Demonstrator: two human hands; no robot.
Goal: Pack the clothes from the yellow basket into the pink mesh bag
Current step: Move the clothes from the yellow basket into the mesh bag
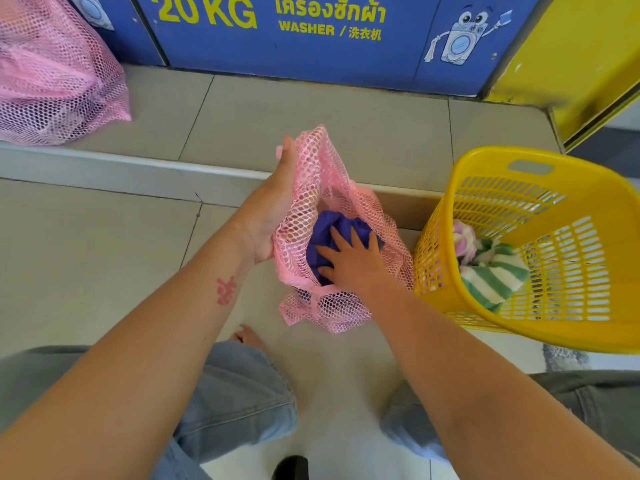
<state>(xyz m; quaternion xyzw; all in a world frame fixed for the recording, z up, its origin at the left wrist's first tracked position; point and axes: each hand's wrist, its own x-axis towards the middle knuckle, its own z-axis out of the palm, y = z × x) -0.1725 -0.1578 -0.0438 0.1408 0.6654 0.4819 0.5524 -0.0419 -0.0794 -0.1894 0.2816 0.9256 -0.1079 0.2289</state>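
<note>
Pink mesh bag [332, 188] hung open from the left hand [273, 209], fingers clamping its rim; right hand [349, 261], fingers spread, pressed purple cloth [329, 230] beneath them.

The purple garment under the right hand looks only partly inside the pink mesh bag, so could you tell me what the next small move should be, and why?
Probably push the purple garment deeper into the pink mesh bag. The right hand presses on it at the mouth, which the left hand holds open, and striped clothes wait in the yellow basket.
</note>
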